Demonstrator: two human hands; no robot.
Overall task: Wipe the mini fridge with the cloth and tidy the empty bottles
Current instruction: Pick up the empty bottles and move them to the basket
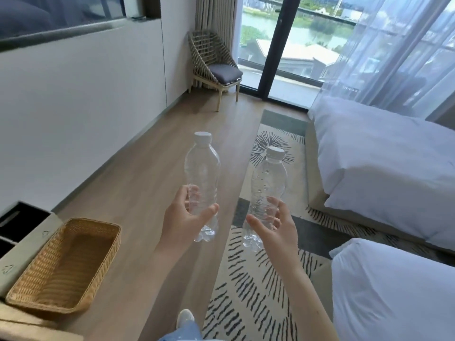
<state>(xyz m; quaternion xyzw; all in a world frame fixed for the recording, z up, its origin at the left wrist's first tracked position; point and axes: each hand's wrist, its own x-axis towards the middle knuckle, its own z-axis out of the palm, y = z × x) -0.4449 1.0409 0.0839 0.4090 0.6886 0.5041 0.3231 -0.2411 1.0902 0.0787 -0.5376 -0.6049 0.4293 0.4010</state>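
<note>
Holding one clear plastic bottle in each hand, the person stands on a wooden floor (pixel 147 180) in the head view, both arms stretched forward.

The left hand (pixel 183 217) grips the left bottle (pixel 202 173) around its lower half. The thumb crosses the front and the fingers curl round the far side, showing through the plastic. The bottle is upright, its white cap on top and its base hanging below the hand.

The right hand (pixel 273 225) grips the right bottle (pixel 267 178) the same way, low on the body, with the thumb on the near-left side and the fingers wrapped round the right. This bottle is also upright and capped. It sits just right of the other, a little lower in the picture. The two bottles are apart, not touching, and both look empty.

At near left a wicker basket (pixel 105 264) rests on a pale unit (pixel 24 252) against the wall. To the right a patterned rug (pixel 246 291) lies beside the near bed (pixel 394 291) and the far bed (pixel 381 156), both made up in white.

At the far end a woven chair (pixel 216 70) with a grey cushion stands in the corner. Right of it is a glass door (pixel 290 45), and further right a sheer curtain (pixel 394 57). A pale shoe (pixel 186 318) shows at the bottom edge.
</note>
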